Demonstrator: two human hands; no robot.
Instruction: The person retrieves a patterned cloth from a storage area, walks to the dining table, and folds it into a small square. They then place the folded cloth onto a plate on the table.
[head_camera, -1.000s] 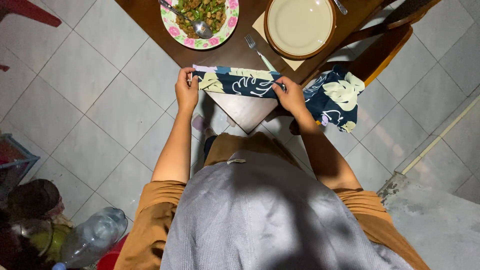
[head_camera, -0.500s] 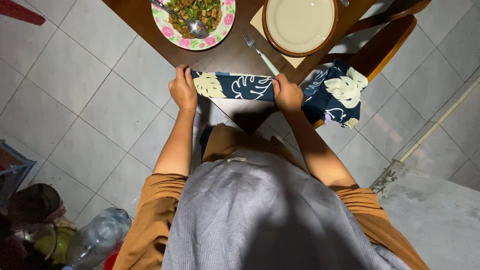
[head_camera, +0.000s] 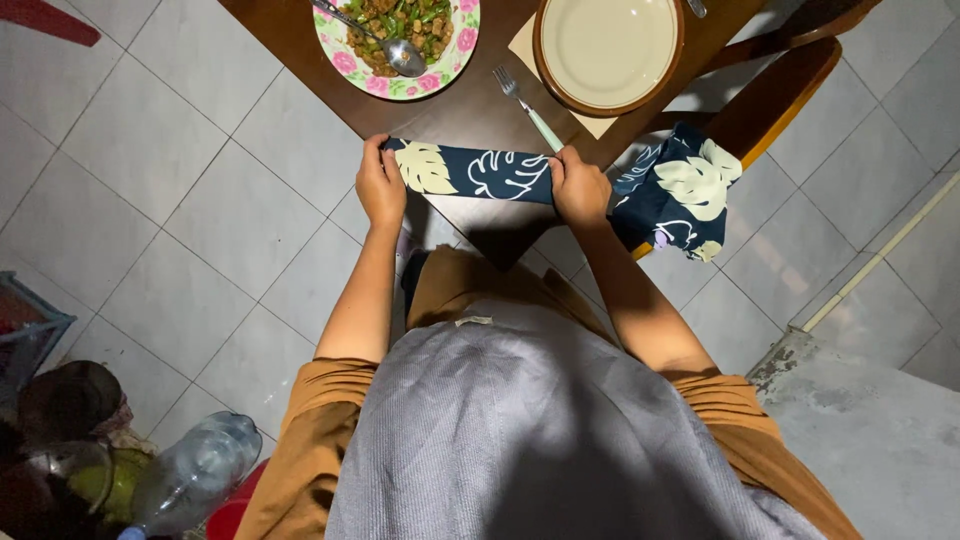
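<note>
A dark blue cloth (head_camera: 480, 172) printed with pale leaves is stretched as a folded band across the corner of a dark wooden table (head_camera: 470, 105). My left hand (head_camera: 380, 188) grips its left end. My right hand (head_camera: 580, 187) pinches the band further right, and the rest of the cloth (head_camera: 675, 195) hangs in a bunch beyond that hand, over the table's edge.
On the table stand a flower-rimmed plate of food with a spoon (head_camera: 400, 35), an empty cream plate (head_camera: 610, 45) on a paper mat, and a fork (head_camera: 525, 105). A wooden chair (head_camera: 775, 85) is at the right. A plastic bottle (head_camera: 190, 475) and pots sit on the tiled floor, lower left.
Both hands have stayed on the cloth and pressed it into a flatter, narrower band on the table corner. The view has shifted slightly.
</note>
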